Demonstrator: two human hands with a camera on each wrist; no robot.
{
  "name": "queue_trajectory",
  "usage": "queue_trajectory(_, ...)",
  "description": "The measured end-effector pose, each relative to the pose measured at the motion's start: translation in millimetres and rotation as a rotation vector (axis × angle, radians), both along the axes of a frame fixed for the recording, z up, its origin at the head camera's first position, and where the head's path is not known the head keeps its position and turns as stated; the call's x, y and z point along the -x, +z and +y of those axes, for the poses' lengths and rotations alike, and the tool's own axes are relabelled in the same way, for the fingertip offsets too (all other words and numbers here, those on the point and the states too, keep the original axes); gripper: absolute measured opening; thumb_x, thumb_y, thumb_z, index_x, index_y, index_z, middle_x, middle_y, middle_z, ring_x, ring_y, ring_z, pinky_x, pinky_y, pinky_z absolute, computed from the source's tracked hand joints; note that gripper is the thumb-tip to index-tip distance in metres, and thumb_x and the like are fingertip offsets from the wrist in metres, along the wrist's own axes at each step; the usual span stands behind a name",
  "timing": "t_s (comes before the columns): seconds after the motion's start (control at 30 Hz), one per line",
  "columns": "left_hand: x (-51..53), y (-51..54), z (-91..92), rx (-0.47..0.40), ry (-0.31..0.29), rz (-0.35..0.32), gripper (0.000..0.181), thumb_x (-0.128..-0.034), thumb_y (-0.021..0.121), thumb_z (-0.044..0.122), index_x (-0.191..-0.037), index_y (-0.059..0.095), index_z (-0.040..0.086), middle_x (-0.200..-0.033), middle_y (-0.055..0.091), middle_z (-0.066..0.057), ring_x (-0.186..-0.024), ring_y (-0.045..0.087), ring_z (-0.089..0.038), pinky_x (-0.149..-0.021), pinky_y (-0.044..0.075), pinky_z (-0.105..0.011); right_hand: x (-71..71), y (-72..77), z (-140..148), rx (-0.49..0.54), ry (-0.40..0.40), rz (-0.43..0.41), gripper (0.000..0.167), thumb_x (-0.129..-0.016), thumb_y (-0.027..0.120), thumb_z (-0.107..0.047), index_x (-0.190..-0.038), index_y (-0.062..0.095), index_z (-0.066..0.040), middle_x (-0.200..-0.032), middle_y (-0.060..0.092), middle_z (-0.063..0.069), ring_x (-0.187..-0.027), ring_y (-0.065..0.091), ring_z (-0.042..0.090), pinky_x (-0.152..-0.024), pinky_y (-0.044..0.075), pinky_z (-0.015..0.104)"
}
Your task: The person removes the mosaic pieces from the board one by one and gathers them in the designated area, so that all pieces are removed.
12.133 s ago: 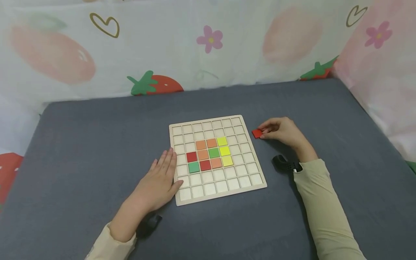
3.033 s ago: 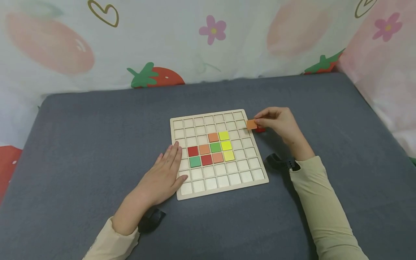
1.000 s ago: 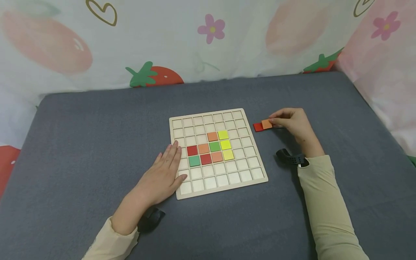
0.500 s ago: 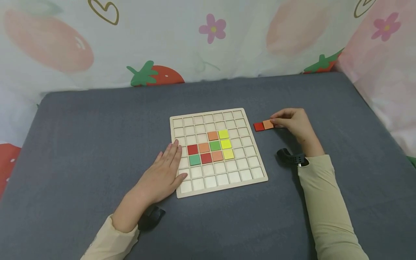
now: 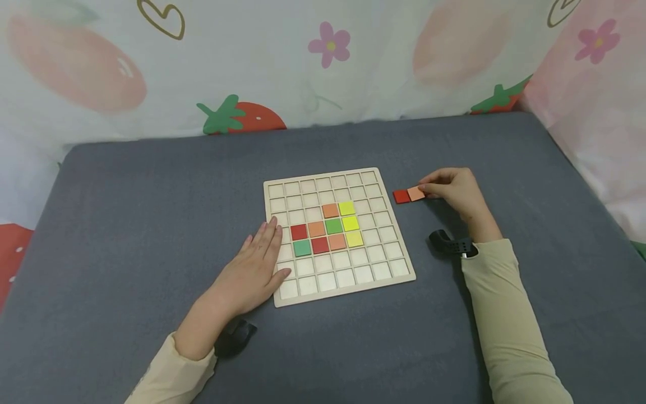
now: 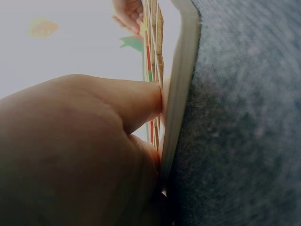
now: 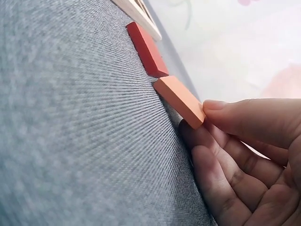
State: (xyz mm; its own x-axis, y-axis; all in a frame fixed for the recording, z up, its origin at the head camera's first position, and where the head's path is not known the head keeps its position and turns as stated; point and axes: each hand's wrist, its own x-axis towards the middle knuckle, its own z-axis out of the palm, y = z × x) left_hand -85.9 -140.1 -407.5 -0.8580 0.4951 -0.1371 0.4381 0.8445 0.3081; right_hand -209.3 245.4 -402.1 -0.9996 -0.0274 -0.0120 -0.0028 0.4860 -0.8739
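A pale wooden grid board (image 5: 373, 269) lies on the grey cloth, with several red, orange, green and yellow square tiles seated around its middle. My left hand (image 5: 247, 275) rests with straight fingers over the board's left edge; in the left wrist view the thumb (image 6: 136, 101) presses on the rim. Right of the board, my right hand (image 5: 454, 191) pinches an orange tile (image 5: 416, 193) between thumb and fingers. In the right wrist view that orange tile (image 7: 181, 101) is slightly tilted, its far end at a red tile (image 7: 146, 49) lying on the cloth.
Grey cloth (image 5: 151, 224) covers the table on all sides of the board. A printed fabric backdrop (image 5: 373, 56) stands along the back and right. Black wrist straps (image 5: 449, 244) sit at both wrists.
One orange tile has left the board's upper-left coloured group. My right hand has carried it right, past the red tile, and lowered it beside that. The left hand stays on the board.
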Motion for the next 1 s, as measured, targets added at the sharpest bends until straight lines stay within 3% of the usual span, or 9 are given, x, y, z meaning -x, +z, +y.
queue_trajectory(0.33, -0.2, -1.5, 0.1, -0.008, -0.002, -0.007, 0.073, -0.0981, 0.046, 0.034, -0.148, 0.012, -0.008, -0.156, 0.002, -0.02, -0.143, 0.004, -0.033, -0.112, 0.016, -0.05, -1.0, -2.8, 3.6, -0.012, 0.01, -0.026, 0.022, -0.085, 0.07, -0.007, -0.098, 0.068, 0.011, -0.076, 0.067, -0.007, -0.069, 0.063, 0.004, -0.064, 0.052, 0.019)
queue_trajectory(1.0, -0.6, 1.1, 0.8, -0.012, 0.003, 0.014, 0.072, -0.0975, 0.048, 0.032, -0.147, 0.014, -0.008, -0.156, 0.004, -0.02, -0.143, 0.006, -0.033, -0.112, 0.016, -0.05, -0.1, -0.3, 2.3, -0.016, 0.005, -0.022, 0.021, -0.084, 0.071, -0.007, -0.097, 0.068, 0.01, -0.078, 0.069, -0.002, -0.069, 0.063, 0.006, -0.064, 0.052, 0.021)
